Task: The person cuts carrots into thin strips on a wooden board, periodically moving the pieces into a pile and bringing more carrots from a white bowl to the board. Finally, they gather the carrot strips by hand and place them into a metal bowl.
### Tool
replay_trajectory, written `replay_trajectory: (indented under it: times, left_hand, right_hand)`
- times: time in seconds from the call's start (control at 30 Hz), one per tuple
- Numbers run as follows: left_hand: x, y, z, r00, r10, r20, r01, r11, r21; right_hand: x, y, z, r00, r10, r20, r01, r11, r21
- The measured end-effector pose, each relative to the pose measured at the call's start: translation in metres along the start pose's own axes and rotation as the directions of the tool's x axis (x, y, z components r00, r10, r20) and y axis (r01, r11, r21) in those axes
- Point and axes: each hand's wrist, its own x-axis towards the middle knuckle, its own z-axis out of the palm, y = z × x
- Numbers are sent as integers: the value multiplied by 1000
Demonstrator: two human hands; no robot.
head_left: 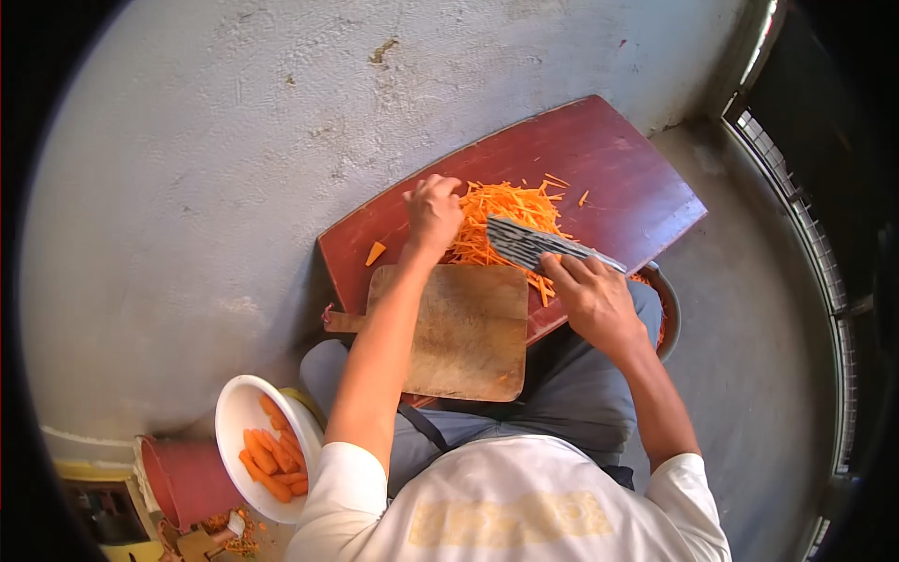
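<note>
A heap of shredded orange carrot [510, 208] lies on a dark red table [618, 164]. At the heap's left edge is my left hand [435, 211], its fingers bent against the shreds; whether they hold any is hidden. My right hand [597, 295] is wrapped round a wide patterned blade [534, 245], which rests against the heap's right side. Just below the shreds, nearer my body, sits a wooden cutting board [468, 328] with its handle to the left, partly under my left forearm. A small carrot piece [375, 253] lies left of the heap.
At the lower left stands a white bowl [228, 440] of whole peeled carrots [272, 461]. Beside it are a red bucket [187, 478] and scraps on the floor. A grey tub [670, 318] is by my right knee. A wall rises behind the table.
</note>
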Motion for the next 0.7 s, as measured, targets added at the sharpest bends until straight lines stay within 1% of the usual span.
replay_trajectory:
  times: [0.07, 0.1, 0.13, 0.2, 0.23, 0.27, 0.33, 0.43, 0.57, 0.63, 0.7]
  left_hand:
    - [-5, -32, -11, 994, -96, 47, 99, 993, -62]
    - [-11, -43, -21, 985, -128, 114, 134, 990, -44]
    - [-18, -51, -29, 974, -140, 178, 151, 987, -50]
    - [-34, -65, -40, 937, -160, 311, 188, 980, -60]
    - [-39, -67, -46, 917, -182, 355, 210, 977, -40]
    - [-47, -66, -48, 908, -165, 384, 182, 983, -8]
    - [-56, -48, -63, 889, -139, 437, 127, 990, 55]
    - [-55, -39, -62, 885, -142, 444, 115, 990, 88]
    - [-47, -52, -49, 881, -17, 472, -31, 995, 93]
    - [-43, -63, -41, 870, 43, 492, -102, 990, 94]
    - [-42, -70, -37, 873, 135, 470, -216, 968, 125]
  right_hand:
    - [-8, 1, 3, 994, 72, -78, -61, 990, 129]
    - [-13, -3, -2, 989, 131, -69, -107, 955, 278]
    - [-17, -8, 0, 979, 202, -33, -169, 888, 427]
    - [-26, -21, 5, 943, 324, 73, -286, 677, 678]
    - [-24, -34, -3, 924, 350, 152, -331, 537, 776]
    - [-28, -39, 3, 903, 368, 220, -373, 420, 827]
    - [-38, -46, 23, 881, 375, 290, -415, 316, 853]
    - [-40, -61, 27, 814, 351, 463, -520, 86, 850]
    - [-45, -74, 40, 808, 332, 486, -524, 30, 851]
    - [-46, -74, 40, 807, 335, 487, -531, 50, 846]
    - [-48, -74, 40, 798, 347, 493, -541, 54, 839]
